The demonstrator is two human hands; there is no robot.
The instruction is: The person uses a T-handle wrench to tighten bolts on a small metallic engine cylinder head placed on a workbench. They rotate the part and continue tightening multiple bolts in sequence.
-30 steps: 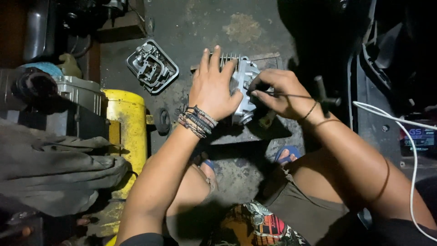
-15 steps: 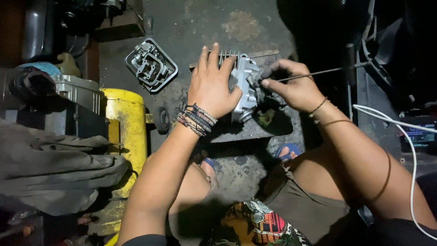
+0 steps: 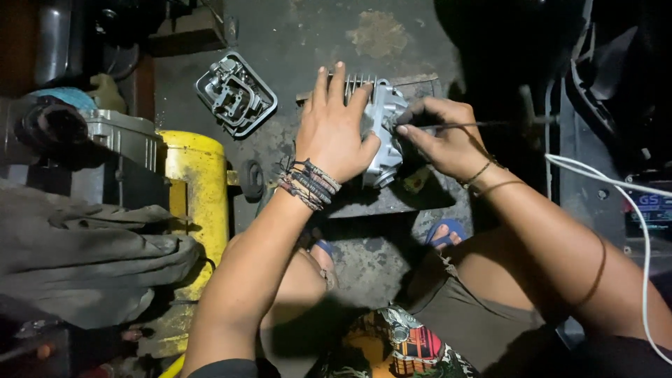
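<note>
Item: grey finned cast-metal engine cylinder head, centre of scene, resting on a dark flat slab on the concrete floor.
Left hand: laid flat on the head, fingers spread, not clasping.
Right hand: grip closed on a thin dark metal rod, its tip at the head's right side.
Far left: grey metal cover plate. Left: yellow cylindrical tank.

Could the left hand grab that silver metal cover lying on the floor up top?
Probably yes. The left hand lies flat on the finned engine part, holding nothing, and the silver cover sits just to its left across bare concrete floor. Nothing stands between them.
</note>
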